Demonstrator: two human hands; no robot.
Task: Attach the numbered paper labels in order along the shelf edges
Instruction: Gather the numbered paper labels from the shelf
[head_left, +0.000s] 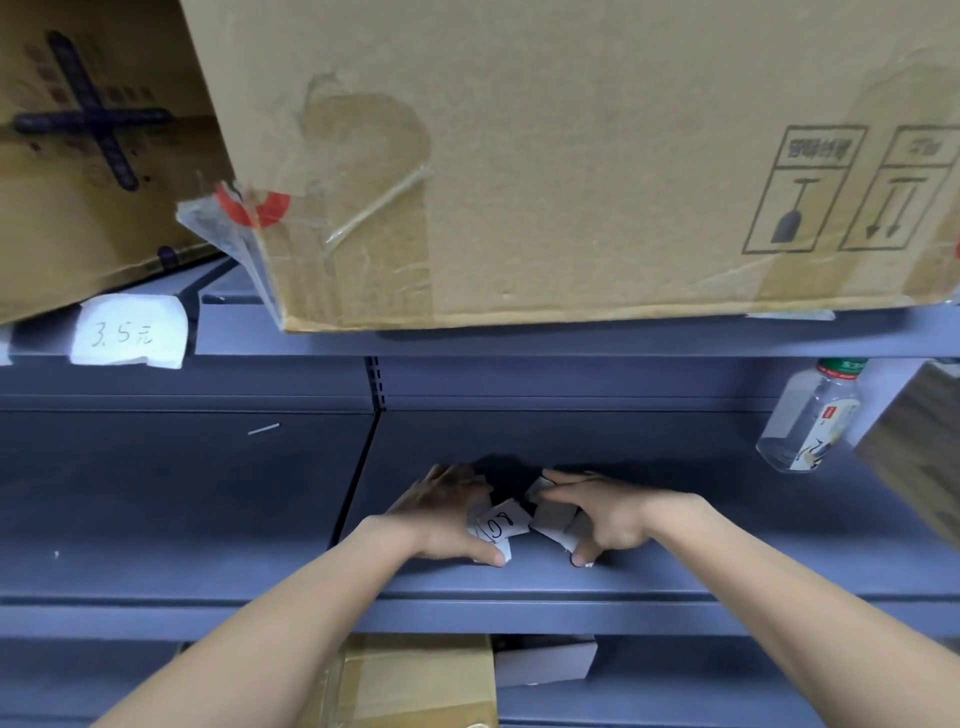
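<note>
A small heap of white paper labels (506, 522) lies on the grey middle shelf (675, 566), one showing handwritten digits. My left hand (447, 512) cups the heap from the left, thumb against the lowest slip. My right hand (602, 514) covers the right side of the heap, index finger stretched over a slip and thumb down on the shelf. Both hands' fingers lie on or around the slips; part of the heap is hidden under them. One label reading "3.5" (130, 332) is stuck on the upper shelf edge (519, 340) at left.
A large cardboard box (519, 156) overhangs the upper shelf, with a second box (78, 156) to its left. A clear plastic bottle (810, 415) leans at the right beside a brown box (919, 447). Below the shelf sit a cardboard box (415, 680) and a white carton (545, 662).
</note>
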